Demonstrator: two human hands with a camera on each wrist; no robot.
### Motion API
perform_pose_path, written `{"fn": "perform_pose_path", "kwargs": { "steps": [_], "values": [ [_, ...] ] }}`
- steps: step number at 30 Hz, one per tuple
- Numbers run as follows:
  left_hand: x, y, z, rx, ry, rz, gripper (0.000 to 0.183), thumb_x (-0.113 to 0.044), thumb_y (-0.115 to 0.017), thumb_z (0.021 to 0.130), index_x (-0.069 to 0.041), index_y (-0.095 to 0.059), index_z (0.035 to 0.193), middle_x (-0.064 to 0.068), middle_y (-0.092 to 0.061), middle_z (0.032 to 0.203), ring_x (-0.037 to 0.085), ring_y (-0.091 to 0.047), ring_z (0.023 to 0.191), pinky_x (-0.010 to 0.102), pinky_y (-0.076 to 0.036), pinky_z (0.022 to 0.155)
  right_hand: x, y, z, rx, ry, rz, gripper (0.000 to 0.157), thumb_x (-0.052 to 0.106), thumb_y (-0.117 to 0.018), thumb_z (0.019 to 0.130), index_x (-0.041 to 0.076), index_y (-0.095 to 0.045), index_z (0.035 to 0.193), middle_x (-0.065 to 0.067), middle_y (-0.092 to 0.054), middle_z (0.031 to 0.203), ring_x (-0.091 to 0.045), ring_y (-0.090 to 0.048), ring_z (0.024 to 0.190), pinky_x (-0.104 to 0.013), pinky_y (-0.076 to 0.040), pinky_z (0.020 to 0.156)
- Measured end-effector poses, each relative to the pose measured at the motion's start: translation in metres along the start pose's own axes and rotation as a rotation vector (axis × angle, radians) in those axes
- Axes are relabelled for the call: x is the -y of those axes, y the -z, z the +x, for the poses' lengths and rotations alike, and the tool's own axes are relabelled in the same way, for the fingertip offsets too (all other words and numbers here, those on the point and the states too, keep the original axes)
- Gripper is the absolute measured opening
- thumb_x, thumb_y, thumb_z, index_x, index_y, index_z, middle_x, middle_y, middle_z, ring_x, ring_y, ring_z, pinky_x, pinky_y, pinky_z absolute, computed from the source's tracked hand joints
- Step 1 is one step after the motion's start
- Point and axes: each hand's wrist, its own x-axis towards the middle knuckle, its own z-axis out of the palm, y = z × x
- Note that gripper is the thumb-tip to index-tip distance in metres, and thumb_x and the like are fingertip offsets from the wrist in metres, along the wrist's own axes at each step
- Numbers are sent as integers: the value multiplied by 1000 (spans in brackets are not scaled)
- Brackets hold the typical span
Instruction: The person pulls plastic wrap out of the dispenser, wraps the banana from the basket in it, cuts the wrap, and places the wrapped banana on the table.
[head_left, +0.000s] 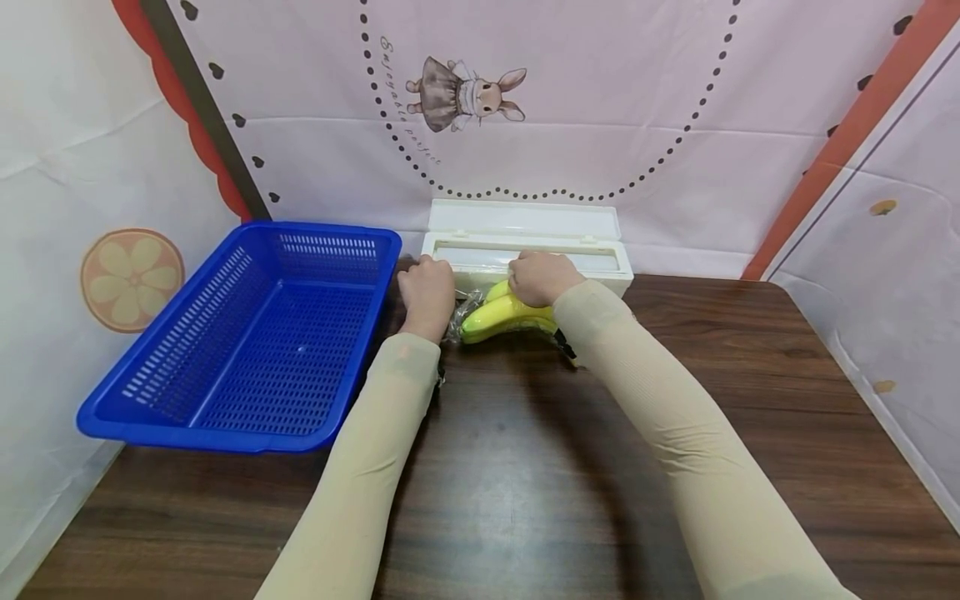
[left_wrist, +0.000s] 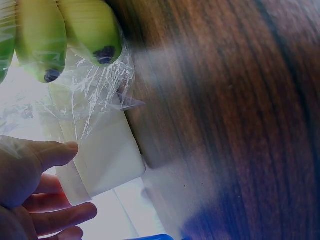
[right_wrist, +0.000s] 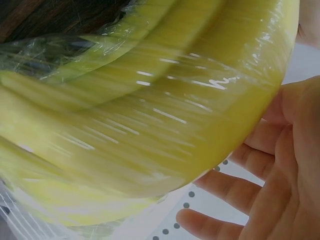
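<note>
A bunch of yellow bananas [head_left: 504, 318] with greenish tips lies on the table, wrapped in clear plastic film [left_wrist: 95, 95]. In the right wrist view the film stretches tightly over the banana skins [right_wrist: 150, 120]. Against the bunch's far side, my right hand [head_left: 542, 277] touches the fruit with extended fingers [right_wrist: 225, 190]; some fingertips are hidden behind it. Just left of the bunch is my left hand [head_left: 429, 293], its thumb and fingers [left_wrist: 62, 220] apart beside the loose film and a corner of the white box [head_left: 528, 258]. Whether it touches the film, I cannot tell.
The long white box stands behind the bananas with its lid [head_left: 525, 218] raised against the patterned cloth backdrop [head_left: 600, 100]. A blue plastic basket [head_left: 341, 417] sits at the left on the dark wooden table [head_left: 750, 375].
</note>
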Motion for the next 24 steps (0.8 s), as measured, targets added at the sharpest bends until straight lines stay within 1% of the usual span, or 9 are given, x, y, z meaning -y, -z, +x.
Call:
{"fn": "perform_pose_path", "kwargs": {
  "steps": [5,17,24],
  "values": [
    [0,0,0,0,0,0,29,-9,-42,98,-7,-70,104,15,-62,100,32,-64,86,47,-48,78,-2,-2,0,-3,-4,4,43,25,-28,98,11,-52,131,-8,-49,138,-29,-49,124,-51,-43,98],
    [0,2,0,11,2,5,29,-10,-41,98,-7,-69,104,14,-61,99,31,-63,86,47,-48,79,-3,1,-2,-2,0,34,43,25,-29,98,11,-51,133,-8,-49,137,-29,-50,123,-51,-43,97],
    [-1,2,-1,16,0,5,29,-10,-41,98,-7,-69,105,14,-61,99,32,-64,86,46,-48,78,-4,-1,-1,-11,0,14,43,25,-28,99,11,-53,131,-8,-50,136,-29,-50,123,-49,-43,98]
  ]
}}
